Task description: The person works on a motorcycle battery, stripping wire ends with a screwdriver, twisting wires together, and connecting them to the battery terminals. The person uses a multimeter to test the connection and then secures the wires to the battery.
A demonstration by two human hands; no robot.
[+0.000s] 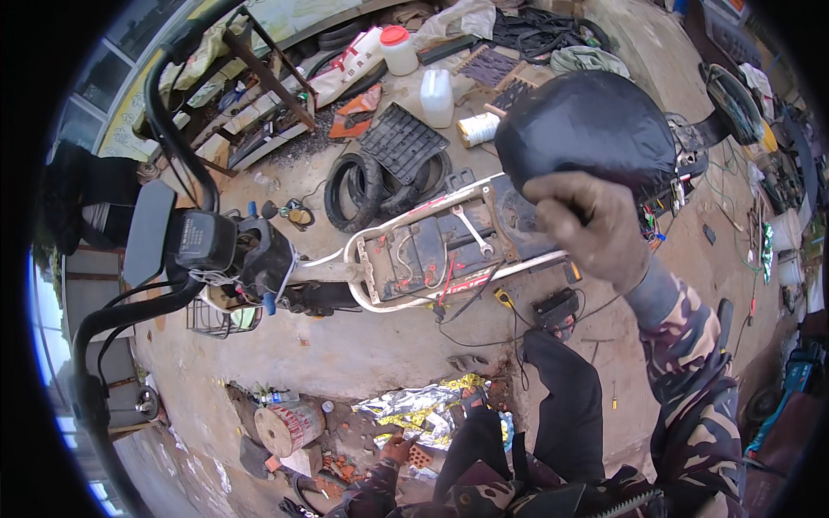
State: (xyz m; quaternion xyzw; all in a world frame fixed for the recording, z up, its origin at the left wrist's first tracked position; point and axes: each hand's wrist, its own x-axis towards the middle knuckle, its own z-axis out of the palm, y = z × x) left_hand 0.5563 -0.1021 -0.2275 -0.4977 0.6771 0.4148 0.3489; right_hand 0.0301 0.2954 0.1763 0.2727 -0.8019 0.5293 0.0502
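A two-wheeled vehicle stands before me with its black padded seat [587,129] raised. Below the seat lies a long white-edged frame tray [367,298] holding dark battery blocks [423,250] and red and black leads. A combination wrench [472,230] rests across the batteries. My right hand [591,226], in a brown work glove, is raised by the seat's lower edge with its fingers curled; whatever they may hold is hidden. Low beside crumpled silver and gold foil [432,410] hangs my left hand [399,447], small in view, with fingers that look stretched out.
Handlebars [168,302] curve along the left. Beyond the vehicle are tyres [352,192], a black grid panel [403,142], white jugs [437,97] and a rack [268,78]. A cable spool [289,427] and broken bricks lie near left. Cables and a black device [555,309] lie near my legs.
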